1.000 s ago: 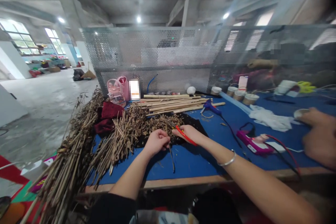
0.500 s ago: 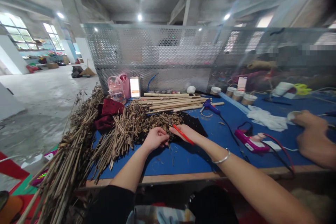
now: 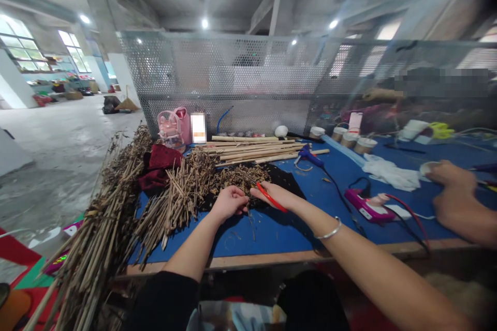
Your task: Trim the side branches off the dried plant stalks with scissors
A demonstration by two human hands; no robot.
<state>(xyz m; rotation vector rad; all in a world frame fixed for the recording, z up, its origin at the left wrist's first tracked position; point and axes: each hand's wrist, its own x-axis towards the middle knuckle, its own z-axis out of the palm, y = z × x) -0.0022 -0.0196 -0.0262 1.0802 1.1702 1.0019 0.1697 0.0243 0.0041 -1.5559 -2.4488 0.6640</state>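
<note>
My left hand [image 3: 230, 200] is closed in a pinch over the blue table, close beside my right hand; what sits between its fingertips is too small to make out. In my right hand [image 3: 275, 195] is a pair of red-handled scissors [image 3: 267, 197], one handle loop lying across the back of the hand, the blades toward the dried plant heads. Right behind both hands lies a heap of dried plant heads [image 3: 236, 177] on a black cloth [image 3: 293, 186]. Cut dry stalks [image 3: 171, 212] fan out to the left of my left hand.
A tall bundle of dried stalks [image 3: 93, 238] leans at the table's left edge. Pale sticks [image 3: 256, 152] lie behind the heap, near a blue glue gun [image 3: 309, 156]. A purple power strip [image 3: 368, 207] with cords sits right; another person's hand [image 3: 454, 178] works beyond it.
My hands stay nearly in place, side by side, with the scissors still in the right one. The whole view has shifted slightly.
</note>
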